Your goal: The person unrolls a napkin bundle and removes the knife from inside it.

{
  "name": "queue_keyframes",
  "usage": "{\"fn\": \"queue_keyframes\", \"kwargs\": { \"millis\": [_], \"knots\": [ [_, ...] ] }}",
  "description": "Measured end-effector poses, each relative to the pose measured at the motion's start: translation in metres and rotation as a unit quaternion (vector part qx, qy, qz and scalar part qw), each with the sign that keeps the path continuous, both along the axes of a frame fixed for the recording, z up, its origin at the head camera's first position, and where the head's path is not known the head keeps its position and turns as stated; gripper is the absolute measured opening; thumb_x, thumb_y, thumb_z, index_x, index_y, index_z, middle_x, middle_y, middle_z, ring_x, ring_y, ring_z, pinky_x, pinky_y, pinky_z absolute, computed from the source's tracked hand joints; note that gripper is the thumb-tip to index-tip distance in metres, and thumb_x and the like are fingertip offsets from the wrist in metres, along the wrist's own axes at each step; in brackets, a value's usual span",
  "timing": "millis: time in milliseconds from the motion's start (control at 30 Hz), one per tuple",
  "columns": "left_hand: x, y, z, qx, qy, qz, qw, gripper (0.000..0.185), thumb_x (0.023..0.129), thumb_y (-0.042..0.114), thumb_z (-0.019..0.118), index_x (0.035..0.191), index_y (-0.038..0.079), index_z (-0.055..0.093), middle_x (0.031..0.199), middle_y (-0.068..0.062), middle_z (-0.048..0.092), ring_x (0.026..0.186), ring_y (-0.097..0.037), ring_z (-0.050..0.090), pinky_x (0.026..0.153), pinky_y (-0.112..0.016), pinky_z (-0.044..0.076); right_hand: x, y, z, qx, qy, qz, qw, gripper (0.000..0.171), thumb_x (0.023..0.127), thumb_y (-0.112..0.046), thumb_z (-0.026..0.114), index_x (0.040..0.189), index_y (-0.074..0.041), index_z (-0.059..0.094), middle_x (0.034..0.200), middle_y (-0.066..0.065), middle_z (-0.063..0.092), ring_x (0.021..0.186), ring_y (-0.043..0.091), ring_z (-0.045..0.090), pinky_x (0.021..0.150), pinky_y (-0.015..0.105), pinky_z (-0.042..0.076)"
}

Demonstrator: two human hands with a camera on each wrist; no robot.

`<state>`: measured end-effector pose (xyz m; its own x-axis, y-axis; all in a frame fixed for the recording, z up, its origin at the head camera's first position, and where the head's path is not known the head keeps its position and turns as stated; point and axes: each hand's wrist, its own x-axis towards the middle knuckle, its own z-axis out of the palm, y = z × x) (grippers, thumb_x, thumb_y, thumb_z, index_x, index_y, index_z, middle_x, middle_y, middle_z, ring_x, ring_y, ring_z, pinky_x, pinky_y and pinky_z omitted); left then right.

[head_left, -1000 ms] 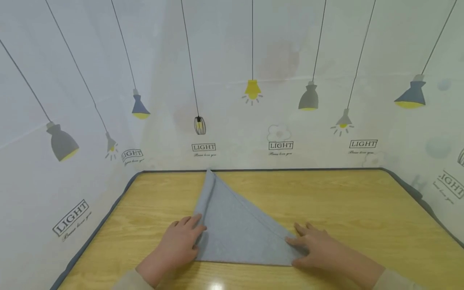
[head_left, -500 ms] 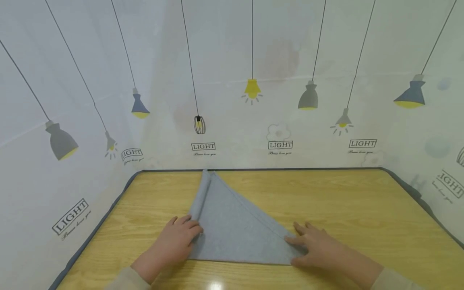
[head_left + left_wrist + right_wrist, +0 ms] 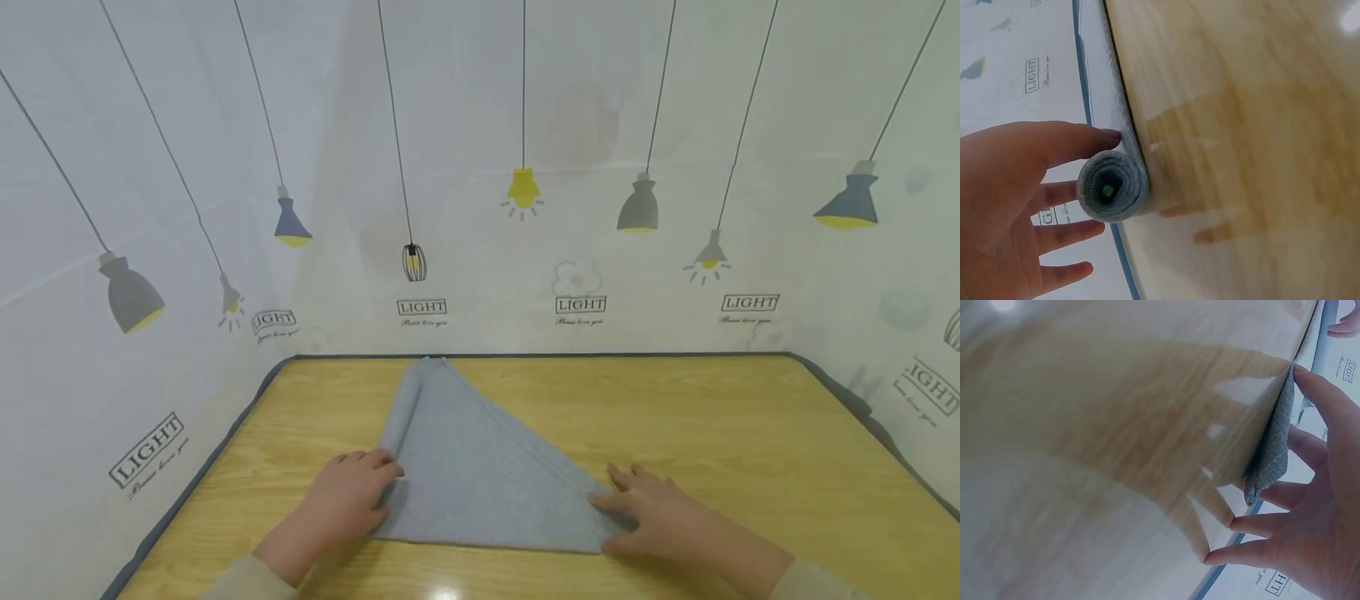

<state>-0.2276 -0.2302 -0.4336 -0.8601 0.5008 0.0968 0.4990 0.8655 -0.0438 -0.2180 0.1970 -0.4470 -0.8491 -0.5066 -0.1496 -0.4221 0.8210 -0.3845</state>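
A grey cloth (image 3: 480, 475) lies folded into a triangle on the wooden table (image 3: 675, 417), its apex at the far edge. Its left edge is rolled into a tube (image 3: 1110, 186). My left hand (image 3: 348, 492) rests against the near end of that roll with fingers spread, and the thumb (image 3: 1079, 140) touches it. My right hand (image 3: 645, 508) lies flat with straight fingers on the cloth's near right corner (image 3: 1272, 456), pressing it to the table.
White walls printed with hanging lamps and "LIGHT" labels (image 3: 581, 304) close in the table on the left, back and right. A dark trim (image 3: 225, 433) runs along the table's edges. Bare wood lies to the right of the cloth.
My left hand has slid left and slightly toward me, and the rolled left edge of the cloth has shifted left with it. The right hand has stayed on its corner.
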Motion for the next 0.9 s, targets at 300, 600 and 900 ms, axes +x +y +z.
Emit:
{"fn": "queue_keyframes", "kwargs": {
  "millis": [300, 600, 900],
  "knots": [
    [-0.001, -0.013, 0.006, -0.005, -0.027, 0.029, 0.9992, 0.046, 0.073, 0.015, 0.08, 0.118, 0.016, 0.067, 0.123, -0.008, 0.058, 0.109, -0.032, 0.058, 0.083, -0.052, 0.05, -0.001, 0.0, -0.002, -0.001, 0.0, -0.001, 1.0, 0.066, 0.077, -0.054, 0.075, 0.132, -0.02, 0.064, 0.147, 0.027, 0.038, 0.13, 0.061, 0.026, 0.09, 0.082, 0.019],
    [0.002, -0.018, 0.008, -0.004, -0.05, 0.057, 0.9971, 0.039, 0.078, 0.013, 0.071, 0.117, 0.017, 0.069, 0.129, -0.015, 0.055, 0.11, -0.037, 0.057, 0.08, -0.054, 0.05, -0.003, 0.001, 0.0, 0.016, -0.003, 0.0, 1.0, 0.066, 0.077, -0.057, 0.074, 0.131, -0.021, 0.064, 0.147, 0.026, 0.038, 0.129, 0.061, 0.029, 0.091, 0.079, 0.025],
    [0.002, -0.02, 0.004, 0.0, -0.023, 0.087, 0.996, 0.028, 0.08, 0.023, 0.071, 0.106, 0.013, 0.071, 0.122, -0.016, 0.057, 0.104, -0.037, 0.059, 0.075, -0.054, 0.051, 0.0, 0.005, 0.0, 0.036, 0.02, -0.002, 0.999, 0.066, 0.077, -0.06, 0.072, 0.132, -0.024, 0.064, 0.148, 0.023, 0.039, 0.13, 0.057, 0.033, 0.09, 0.077, 0.031]
  ]
}}
